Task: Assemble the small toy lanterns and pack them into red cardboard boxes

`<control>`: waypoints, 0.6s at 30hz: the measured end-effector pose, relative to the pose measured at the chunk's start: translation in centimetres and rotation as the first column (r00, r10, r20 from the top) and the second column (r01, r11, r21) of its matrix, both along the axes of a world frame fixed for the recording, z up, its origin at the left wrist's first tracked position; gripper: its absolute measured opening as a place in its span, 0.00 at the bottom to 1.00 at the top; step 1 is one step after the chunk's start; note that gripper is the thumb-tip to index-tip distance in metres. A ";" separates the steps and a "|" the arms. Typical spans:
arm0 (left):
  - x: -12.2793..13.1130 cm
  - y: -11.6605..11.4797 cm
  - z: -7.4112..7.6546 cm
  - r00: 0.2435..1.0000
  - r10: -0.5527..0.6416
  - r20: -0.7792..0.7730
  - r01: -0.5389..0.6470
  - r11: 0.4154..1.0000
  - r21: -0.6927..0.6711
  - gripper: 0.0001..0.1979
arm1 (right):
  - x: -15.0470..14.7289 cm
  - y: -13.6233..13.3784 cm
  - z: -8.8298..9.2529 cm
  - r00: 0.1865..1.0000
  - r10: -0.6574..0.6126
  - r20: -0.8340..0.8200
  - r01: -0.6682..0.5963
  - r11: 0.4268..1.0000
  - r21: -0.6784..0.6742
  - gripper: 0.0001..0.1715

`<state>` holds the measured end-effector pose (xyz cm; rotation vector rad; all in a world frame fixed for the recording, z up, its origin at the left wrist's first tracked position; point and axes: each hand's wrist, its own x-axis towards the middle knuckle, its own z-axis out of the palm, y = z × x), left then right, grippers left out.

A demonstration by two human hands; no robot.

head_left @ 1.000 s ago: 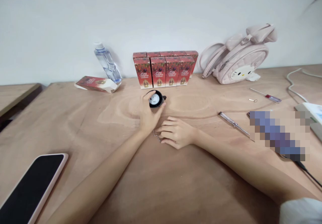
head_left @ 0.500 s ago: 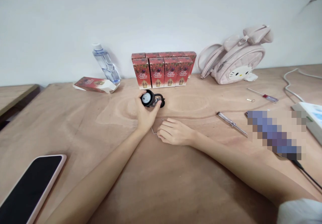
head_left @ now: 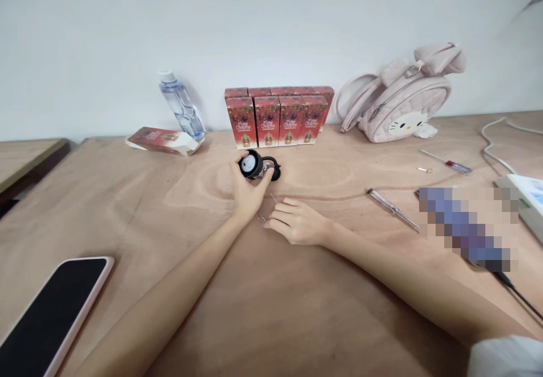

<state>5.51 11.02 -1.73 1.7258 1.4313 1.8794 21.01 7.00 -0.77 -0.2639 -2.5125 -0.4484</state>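
A small black lantern lies tipped at the middle of the wooden table, its round pale base facing me. My left hand is closed around it, thumb on its clear middle part and fingers on the far side. Just to the right and nearer to me, my right hand rests low over the table with fingers curled together. A thin bent metal wire sticks out from its fingertips, and another thin end shows above the knuckles. Most of the wire is hidden by the fingers.
Red Christmas boxes stand in two rows behind the lantern. An open box and a water bottle are at left, a phone front left. A pink bag, screwdrivers and a small pin are at right.
The view has shifted slightly. My right hand's fingers have moved a little on the wire, and more of its upper end shows. My left hand keeps the lantern in the same hold.
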 end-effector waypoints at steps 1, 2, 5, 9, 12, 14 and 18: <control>0.0 0.0 0.0 1.000 0.001 0.001 -0.001 1.000 -0.001 0.27 | -0.1 -0.1 0.0 1.000 -0.006 -0.004 0.006 1.000 0.007 0.14; 0.0 0.0 0.1 1.000 0.002 0.001 -0.002 1.000 -0.001 0.27 | -0.1 -0.1 0.1 1.000 -0.009 -0.004 0.009 1.000 0.014 0.13; 0.0 -0.1 0.2 1.000 0.008 -0.006 -0.008 1.000 0.003 0.27 | -0.2 -0.3 0.3 1.000 -0.018 -0.001 0.018 0.999 0.030 0.12; 0.1 -0.1 0.2 1.000 0.010 0.001 -0.010 1.000 -0.002 0.28 | -0.2 -0.4 0.1 0.996 -0.035 -0.077 0.036 0.999 0.020 0.14; 0.0 0.0 0.1 1.000 -0.008 0.020 0.008 1.000 -0.016 0.28 | -0.1 -0.4 -0.1 0.974 -0.084 -0.212 0.069 0.995 -0.077 0.16; 0.0 0.1 0.1 0.999 -0.027 0.032 0.028 0.999 -0.026 0.28 | 0.0 -0.3 -0.3 0.952 -0.140 -0.274 0.094 0.980 -0.174 0.16; 0.0 0.1 0.1 0.998 -0.029 0.054 0.030 0.999 -0.029 0.27 | 0.2 0.0 -0.3 0.922 -0.222 -0.317 0.093 0.923 -0.374 0.14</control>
